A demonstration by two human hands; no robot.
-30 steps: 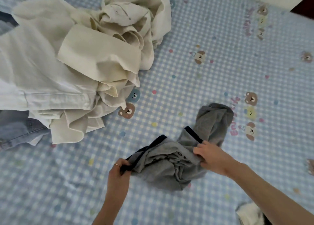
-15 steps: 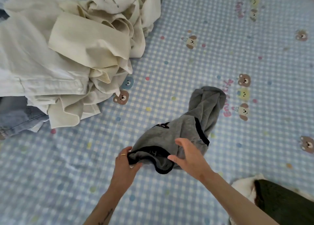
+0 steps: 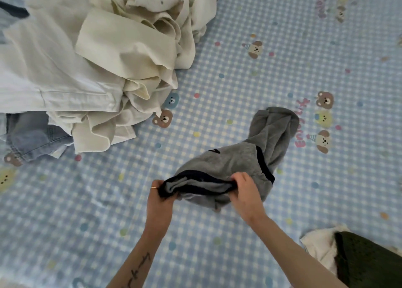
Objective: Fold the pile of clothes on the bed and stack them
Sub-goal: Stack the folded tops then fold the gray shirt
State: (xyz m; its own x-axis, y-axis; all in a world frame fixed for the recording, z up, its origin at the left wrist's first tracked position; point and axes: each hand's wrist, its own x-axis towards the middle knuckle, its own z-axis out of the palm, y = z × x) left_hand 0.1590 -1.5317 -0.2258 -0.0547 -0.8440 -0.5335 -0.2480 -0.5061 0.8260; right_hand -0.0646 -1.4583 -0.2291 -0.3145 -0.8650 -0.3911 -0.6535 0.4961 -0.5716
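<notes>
Left hand point(image 3: 159, 197) and right hand point(image 3: 244, 188) each pinch the dark-trimmed edge of the grey garment point(image 3: 228, 163), at 5 o'clock from the unfolded pile point(image 3: 97, 66). Risk: bunched far end folds crooked.

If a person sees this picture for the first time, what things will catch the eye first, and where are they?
First, the two hands low in the middle: the left hand and the right hand both grip the dark-trimmed edge of a gray garment. Next, the big heap of cream clothes at the upper left. Under everything lies the blue checked bedsheet printed with little bears.
</notes>
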